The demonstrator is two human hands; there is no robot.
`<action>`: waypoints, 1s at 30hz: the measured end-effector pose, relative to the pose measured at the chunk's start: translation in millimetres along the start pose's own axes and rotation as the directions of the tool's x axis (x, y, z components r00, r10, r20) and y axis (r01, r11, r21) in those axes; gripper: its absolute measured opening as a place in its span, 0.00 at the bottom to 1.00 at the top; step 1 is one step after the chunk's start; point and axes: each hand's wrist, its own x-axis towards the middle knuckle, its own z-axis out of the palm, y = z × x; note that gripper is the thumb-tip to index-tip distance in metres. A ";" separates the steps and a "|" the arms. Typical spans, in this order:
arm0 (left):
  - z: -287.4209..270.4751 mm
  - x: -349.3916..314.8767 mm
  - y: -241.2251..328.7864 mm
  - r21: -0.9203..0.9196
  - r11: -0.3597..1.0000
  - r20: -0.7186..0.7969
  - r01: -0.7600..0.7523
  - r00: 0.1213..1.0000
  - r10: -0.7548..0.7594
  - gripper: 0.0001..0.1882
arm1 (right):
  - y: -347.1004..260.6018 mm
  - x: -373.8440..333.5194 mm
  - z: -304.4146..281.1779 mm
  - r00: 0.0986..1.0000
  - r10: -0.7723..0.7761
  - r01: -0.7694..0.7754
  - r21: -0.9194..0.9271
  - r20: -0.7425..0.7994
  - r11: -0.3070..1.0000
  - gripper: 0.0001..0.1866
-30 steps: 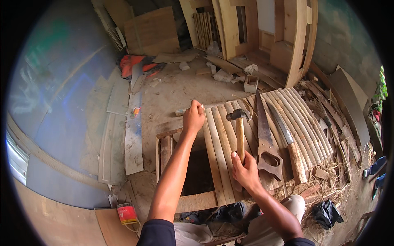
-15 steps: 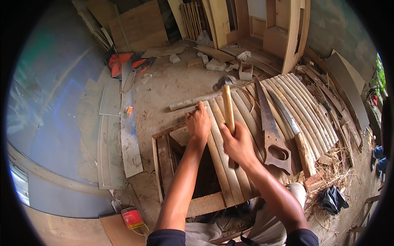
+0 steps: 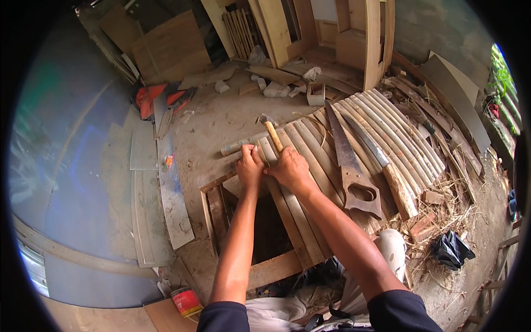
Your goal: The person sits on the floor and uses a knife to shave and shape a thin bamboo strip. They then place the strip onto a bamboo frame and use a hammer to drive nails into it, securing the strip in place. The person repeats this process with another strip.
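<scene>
My right hand point(image 3: 291, 168) is wrapped round the wooden handle of a hammer point(image 3: 273, 135), whose metal head lies low beyond my fingers. Right beside it, my left hand point(image 3: 250, 167) is closed at the far end of a pale half-round slat point(image 3: 287, 202). Whatever its fingertips pinch is too small or hidden to make out. Several such slats lie side by side across a wooden frame point(image 3: 276, 269), with a dark opening showing at its left. On the slats to the right rest a handsaw point(image 3: 354, 171) and a long curved blade with a wooden handle point(image 3: 368, 143).
Wood scraps and shavings point(image 3: 442, 213) litter the ground at right, near a black plastic bag point(image 3: 452, 250). A red can point(image 3: 186, 301) stands at lower left. Beyond the frame sit a small open box point(image 3: 316, 95) and wooden cabinet frames point(image 3: 373, 50). Boards lean at the back left.
My right hand has lowered the raised hammer and shifted left, close against my left hand. The hammer head now sits down near the slat ends. The view has turned slightly.
</scene>
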 end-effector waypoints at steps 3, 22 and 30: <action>-3.7 5.8 -5.5 -0.034 0.999 0.033 0.029 0.999 -0.028 0.07 | -2.6 1.5 3.0 0.999 0.036 -0.035 -0.062 0.013 0.997 0.36; -22.1 50.3 -33.7 -0.492 0.744 0.330 0.451 0.888 -0.320 0.13 | -1.9 8.2 0.6 0.994 -0.030 0.052 -0.206 0.108 0.977 0.37; -18.3 40.7 -25.6 -0.506 0.735 0.334 0.453 0.888 -0.317 0.17 | -3.4 7.0 -2.4 0.994 -0.011 0.032 -0.187 0.112 0.982 0.39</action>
